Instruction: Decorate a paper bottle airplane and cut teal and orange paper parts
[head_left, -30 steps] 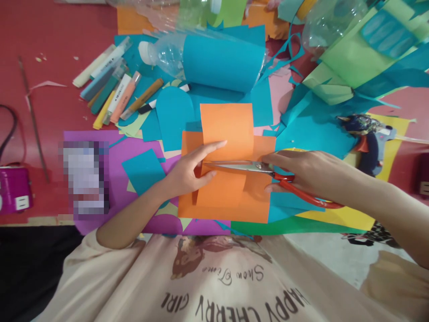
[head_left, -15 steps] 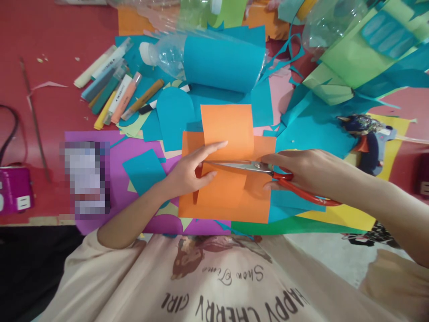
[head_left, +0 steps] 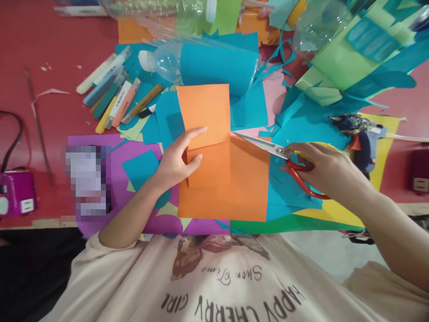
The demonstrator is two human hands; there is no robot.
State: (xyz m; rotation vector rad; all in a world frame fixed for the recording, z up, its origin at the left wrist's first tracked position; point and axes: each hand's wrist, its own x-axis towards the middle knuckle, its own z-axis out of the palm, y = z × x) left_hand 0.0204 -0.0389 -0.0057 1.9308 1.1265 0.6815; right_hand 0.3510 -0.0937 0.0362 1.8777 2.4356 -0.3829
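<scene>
My left hand (head_left: 176, 161) pinches the left edges of two orange paper pieces between thumb and fingers. The upper piece (head_left: 206, 109) stretches away over blue paper; the lower piece (head_left: 212, 167) lies over a larger orange sheet (head_left: 250, 192). A straight edge runs between the two pieces. To their right, my right hand (head_left: 323, 167) is wrapped around the red handles of scissors (head_left: 259, 143). The blades look closed, or nearly so, and point left, with the tip beside the right edge of the orange pieces.
Behind the paper lies a clear plastic bottle (head_left: 162, 62) wrapped in blue paper. Several markers (head_left: 114, 105) are at the left, above a pixelated phone (head_left: 87, 179). At the right lies a glue gun (head_left: 365, 143) on yellow paper, with a clear jar (head_left: 320, 33) farther back. Coloured scraps surround the work.
The scissors were across the orange paper and have moved right, off it. My left hand and the orange pieces have shifted left and slightly away from me. A straight edge now separates the pieces.
</scene>
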